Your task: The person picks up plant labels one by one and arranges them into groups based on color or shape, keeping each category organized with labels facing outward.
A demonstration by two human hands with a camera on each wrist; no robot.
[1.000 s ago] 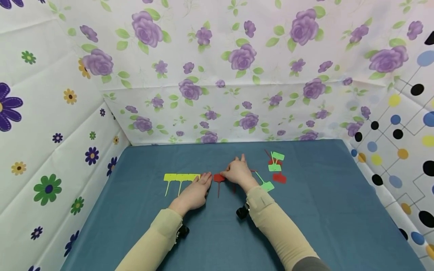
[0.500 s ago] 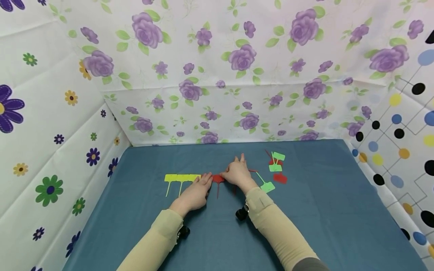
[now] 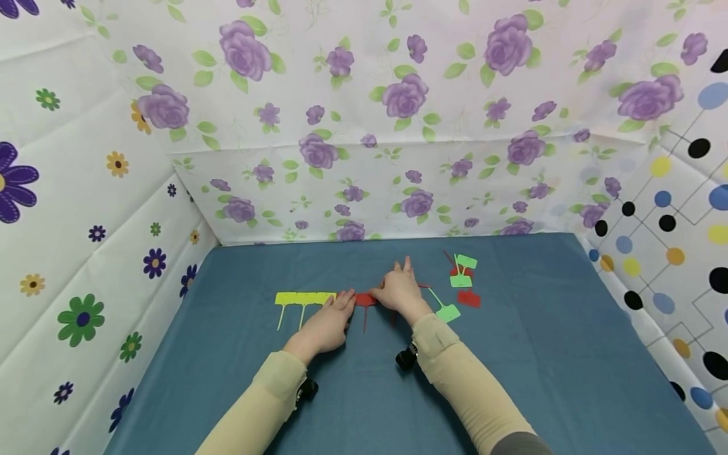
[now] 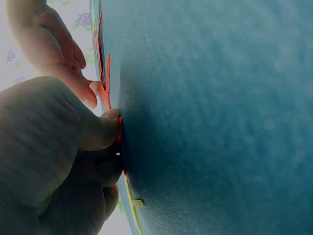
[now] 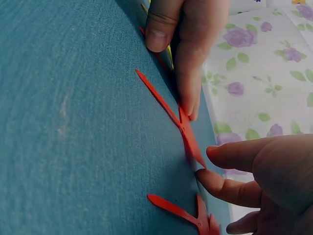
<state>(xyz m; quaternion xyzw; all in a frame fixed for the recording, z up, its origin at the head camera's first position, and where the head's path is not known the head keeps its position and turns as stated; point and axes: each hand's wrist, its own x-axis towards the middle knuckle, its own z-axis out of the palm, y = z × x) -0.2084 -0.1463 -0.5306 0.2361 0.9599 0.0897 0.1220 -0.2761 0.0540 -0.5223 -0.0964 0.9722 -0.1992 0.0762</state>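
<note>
A red T-shaped plant label [image 3: 366, 299] lies on the blue cloth between my two hands, its stem toward me. With thumb and index fingertips, my right hand [image 3: 400, 291] pinches its right edge, as the right wrist view shows. My left hand [image 3: 323, 325] rests on the cloth at the label's left edge, fingers extended and pressing down. Partly hidden under that hand are another red label [image 4: 120, 129] and the right end of a row of yellow labels [image 3: 304, 297]. Another red label [image 5: 198, 218] lies below the right hand, mostly hidden in the head view.
Right of the right hand lie a green label [image 3: 448, 313] and a red label [image 3: 469, 299]. Behind them is an overlapping pile of green labels [image 3: 461, 281] and red ones. Flower-patterned cloth [image 3: 364, 189] walls the back; patterned sheets line both sides.
Since a second ago, the red label and the right thumb have shifted slightly left, closing the gap to the left hand's fingers. Over the last half second little differs.
</note>
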